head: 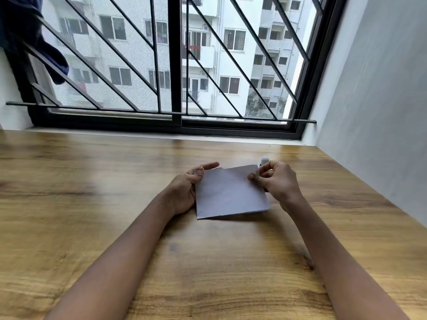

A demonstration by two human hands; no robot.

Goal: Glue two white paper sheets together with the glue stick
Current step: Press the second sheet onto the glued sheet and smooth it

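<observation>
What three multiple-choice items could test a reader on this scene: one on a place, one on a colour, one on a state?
1. Where is the glue stick?
A. On the window ledge
B. Just beyond the far right corner of the paper
C. Lying on top of the paper

2. What colour is the table?
A. Wood brown
B. Black
C. White

3. What is the right hand doing?
A. Lying flat on the table
B. Pointing at the window
C. Pinching the right edge of the paper

Key:
1 B: its top shows at that corner, behind the right hand's fingers.
2 A: brown wood grain runs across it.
3 C: the thumb lies on the paper's edge with the fingers curled by it, while the left hand holds the opposite edge.
</observation>
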